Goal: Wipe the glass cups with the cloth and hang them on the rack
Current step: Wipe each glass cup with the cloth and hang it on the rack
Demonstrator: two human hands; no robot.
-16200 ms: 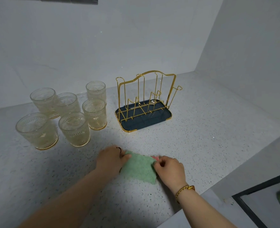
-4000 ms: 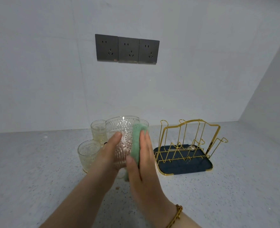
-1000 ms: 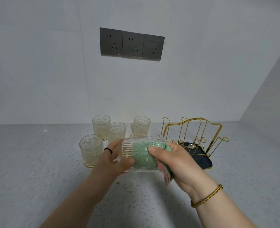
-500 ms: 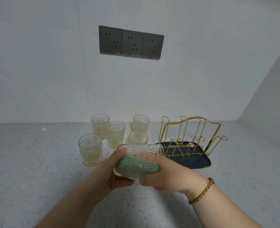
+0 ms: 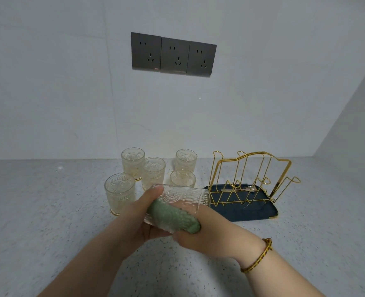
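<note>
An embossed glass cup (image 5: 182, 197) lies on its side in the air above the counter, its mouth to the right. My left hand (image 5: 140, 217) grips its base end. The green cloth (image 5: 175, 218) is stuffed inside the cup, and my right hand (image 5: 201, 230) holds the cloth with its fingers pushed into the mouth. Several more glass cups (image 5: 119, 191) stand upright behind my hands. The gold wire rack (image 5: 252, 179) on its dark blue tray (image 5: 261, 214) stands to the right with nothing hanging on it.
A speckled grey counter (image 5: 48, 211) runs to a white wall with three dark sockets (image 5: 173, 54). A side wall closes the corner at the right (image 5: 353, 116).
Over the last second the cup has sunk slightly and turned. The cloth and my right fingers have gone from around the cup's outside to its inside.
</note>
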